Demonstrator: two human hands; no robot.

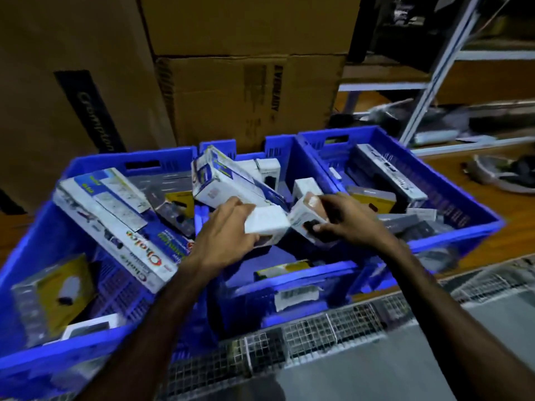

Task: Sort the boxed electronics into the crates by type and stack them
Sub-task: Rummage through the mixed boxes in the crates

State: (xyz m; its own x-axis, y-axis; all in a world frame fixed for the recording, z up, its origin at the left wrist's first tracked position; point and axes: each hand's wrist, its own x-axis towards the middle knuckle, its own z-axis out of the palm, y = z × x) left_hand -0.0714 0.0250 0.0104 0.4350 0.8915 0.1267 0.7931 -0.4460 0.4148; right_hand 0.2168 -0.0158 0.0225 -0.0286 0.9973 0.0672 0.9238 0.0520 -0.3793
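Gripped in each hand over the middle crate is a small white box: one by the left hand, another by the right hand. Labels should be compared before either box is dropped, so like types are stacked together.

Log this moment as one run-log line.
left hand: grips white box | right hand: grips small box | place: over middle crate
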